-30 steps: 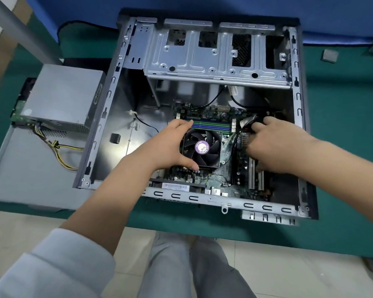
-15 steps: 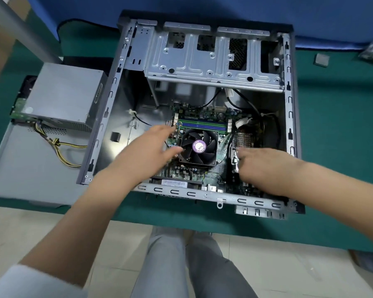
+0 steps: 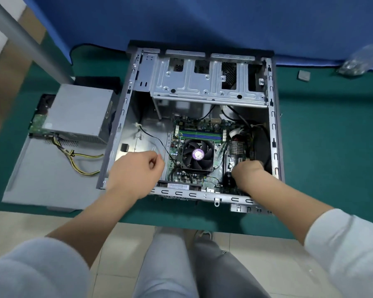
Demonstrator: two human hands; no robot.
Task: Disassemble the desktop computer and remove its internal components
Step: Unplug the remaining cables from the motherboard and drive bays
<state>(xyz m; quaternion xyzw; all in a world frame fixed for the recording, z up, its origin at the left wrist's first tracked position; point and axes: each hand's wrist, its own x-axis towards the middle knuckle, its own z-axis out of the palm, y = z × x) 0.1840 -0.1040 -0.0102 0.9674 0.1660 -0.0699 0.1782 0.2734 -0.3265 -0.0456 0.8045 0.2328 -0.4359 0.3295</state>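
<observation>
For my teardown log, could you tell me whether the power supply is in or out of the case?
Out: the power supply sits on a grey panel left of the case.

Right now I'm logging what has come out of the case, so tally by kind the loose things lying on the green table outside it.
Power supply: 1
Case side panel: 1
Small grey square part: 1
Clear plastic bag: 1, blurred
Total: 4
</observation>
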